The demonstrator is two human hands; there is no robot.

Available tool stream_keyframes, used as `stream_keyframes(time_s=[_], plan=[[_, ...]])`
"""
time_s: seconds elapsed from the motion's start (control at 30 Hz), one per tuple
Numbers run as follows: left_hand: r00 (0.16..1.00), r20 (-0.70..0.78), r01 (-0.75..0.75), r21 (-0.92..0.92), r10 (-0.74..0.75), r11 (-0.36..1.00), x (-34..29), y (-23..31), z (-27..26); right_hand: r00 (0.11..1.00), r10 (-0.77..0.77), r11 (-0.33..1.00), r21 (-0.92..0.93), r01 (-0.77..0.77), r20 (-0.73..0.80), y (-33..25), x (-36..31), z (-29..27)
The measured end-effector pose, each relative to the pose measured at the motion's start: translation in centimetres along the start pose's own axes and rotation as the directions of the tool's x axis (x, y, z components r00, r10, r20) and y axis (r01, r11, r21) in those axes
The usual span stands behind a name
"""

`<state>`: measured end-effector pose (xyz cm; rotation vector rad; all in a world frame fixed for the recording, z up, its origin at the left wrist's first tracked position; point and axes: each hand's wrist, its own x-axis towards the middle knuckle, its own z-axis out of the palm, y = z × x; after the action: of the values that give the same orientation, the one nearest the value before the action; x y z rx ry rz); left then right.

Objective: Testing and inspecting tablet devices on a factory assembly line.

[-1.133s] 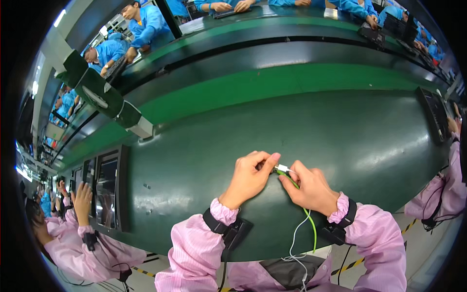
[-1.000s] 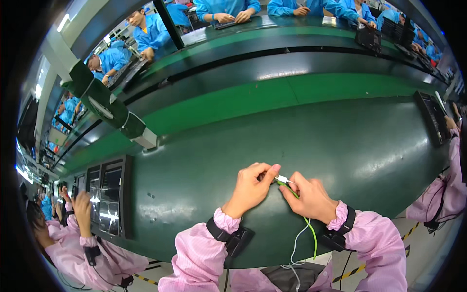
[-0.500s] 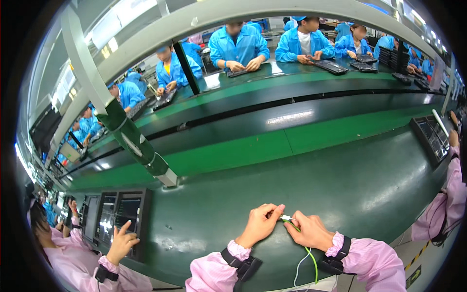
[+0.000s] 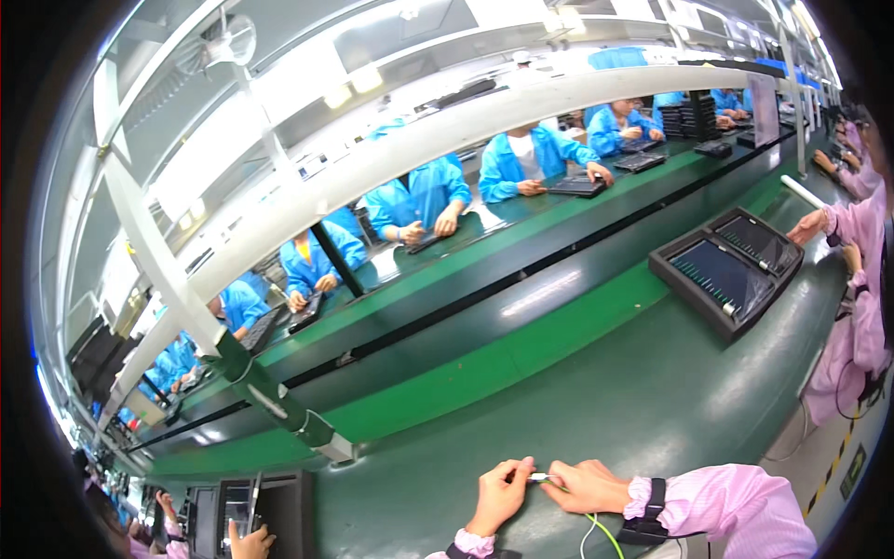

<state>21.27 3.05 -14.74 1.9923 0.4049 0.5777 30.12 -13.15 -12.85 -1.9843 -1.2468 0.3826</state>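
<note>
My left hand (image 4: 501, 498) is closed in a pinch above the green work surface (image 4: 419, 438). At its fingertips sits the small white plug (image 4: 537, 477) of a cable; what else lies inside that pinch is hidden. Close beside it, my right hand (image 4: 587, 486) is shut on the cable just behind the plug. A bright green cable (image 4: 607, 535) and a thin white cable (image 4: 586, 535) hang down below my right hand toward the lower edge.
A dark tray (image 4: 736, 326) with flat dark-screened devices stands at the right, a co-worker's hand (image 4: 808, 226) beside it. Another dark tray (image 4: 296, 512) is at lower left, near another person's hand (image 4: 251, 542). A post (image 4: 326, 443) meets the bench; people in blue work beyond.
The view has swung right and up, so my hands sit lower and the right-hand tray shows fully. At lower left, a flat panel now stands tilted by the co-worker's hand. My hands keep their pinch.
</note>
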Motion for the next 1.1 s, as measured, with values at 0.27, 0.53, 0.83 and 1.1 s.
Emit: stream_keyframes(time_s=[0.27,0.53,0.83,1.1], plan=[[0.999,0.021,0.042,-0.027,-0.041,0.999,0.4,-0.5,0.0,0.994,-0.082,0.996,0.028,0.085,-0.076,0.5,0.1,0.4],[0.994,-0.076,0.068,-0.171,-0.082,0.983,0.9,-0.5,0.2,0.864,-0.219,0.946,0.118,0.301,-0.453,0.0,-0.6,0.2],[0.994,-0.109,0.011,0.058,-0.005,0.998,5.3,0.6,8.0,0.885,0.14,0.988,0.118,-0.097,-0.444,3.1,-5.7,-5.2],[1.0,-0.013,-0.001,-0.01,0.001,1.0,13.0,4.9,21.9,0.627,0.471,0.874,0.423,-0.239,-0.62,7.8,-15.5,-8.8]])
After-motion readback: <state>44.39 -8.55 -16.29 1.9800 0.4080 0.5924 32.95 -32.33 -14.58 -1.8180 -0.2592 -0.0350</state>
